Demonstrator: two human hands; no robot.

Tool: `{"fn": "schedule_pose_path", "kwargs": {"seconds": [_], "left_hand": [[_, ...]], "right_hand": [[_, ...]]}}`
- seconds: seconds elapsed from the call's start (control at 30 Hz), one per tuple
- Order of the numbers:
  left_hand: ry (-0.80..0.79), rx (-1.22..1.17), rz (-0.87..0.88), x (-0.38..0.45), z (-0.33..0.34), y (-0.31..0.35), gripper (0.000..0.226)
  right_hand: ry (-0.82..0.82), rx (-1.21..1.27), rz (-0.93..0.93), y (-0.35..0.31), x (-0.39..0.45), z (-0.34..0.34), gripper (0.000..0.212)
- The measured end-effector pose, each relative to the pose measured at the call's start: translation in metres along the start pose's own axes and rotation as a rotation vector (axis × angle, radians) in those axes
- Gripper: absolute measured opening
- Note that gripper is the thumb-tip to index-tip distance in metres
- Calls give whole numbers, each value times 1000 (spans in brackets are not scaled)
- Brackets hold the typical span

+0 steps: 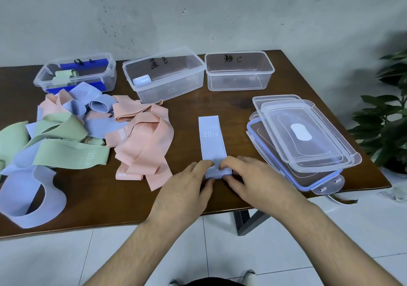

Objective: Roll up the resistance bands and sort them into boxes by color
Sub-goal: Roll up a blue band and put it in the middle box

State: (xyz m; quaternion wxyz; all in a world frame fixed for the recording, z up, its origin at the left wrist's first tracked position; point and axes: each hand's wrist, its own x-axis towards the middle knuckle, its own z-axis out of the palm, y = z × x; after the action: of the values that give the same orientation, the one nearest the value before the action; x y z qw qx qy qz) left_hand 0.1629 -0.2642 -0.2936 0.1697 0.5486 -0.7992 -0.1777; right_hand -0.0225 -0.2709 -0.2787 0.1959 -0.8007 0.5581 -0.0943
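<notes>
Both hands, left hand (pixel 189 182) and right hand (pixel 244 175), pinch the rolled near end of the blue 20 LB resistance band (pixel 211 135), whose flat length stretches away from them across the tabletop (pixel 220 105).

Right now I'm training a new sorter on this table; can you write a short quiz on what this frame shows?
1. True or false: the clear plastic right box already holds a rolled band.
2. What number is printed on the flat pale blue band being rolled?
3. Which hands pinch its rolled near end: A) left hand only, B) right hand only, C) both?

Key: 1 false, it looks empty; 2 20, marked LB; 3 C.
</notes>
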Motion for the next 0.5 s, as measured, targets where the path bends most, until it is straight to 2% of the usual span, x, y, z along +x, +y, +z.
{"fn": "schedule_pose_path", "kwargs": {"seconds": [0.13,0.37,0.5], "left_hand": [[-5,33,1,3,0,1,26],[-9,59,-21,9,-1,0,31],[-17,81,-28,10,-1,-1,35]], "right_hand": [[-12,13,16,3,2,1,21],[-19,67,23,5,5,4,35],[-12,70,23,7,9,2,25]]}}
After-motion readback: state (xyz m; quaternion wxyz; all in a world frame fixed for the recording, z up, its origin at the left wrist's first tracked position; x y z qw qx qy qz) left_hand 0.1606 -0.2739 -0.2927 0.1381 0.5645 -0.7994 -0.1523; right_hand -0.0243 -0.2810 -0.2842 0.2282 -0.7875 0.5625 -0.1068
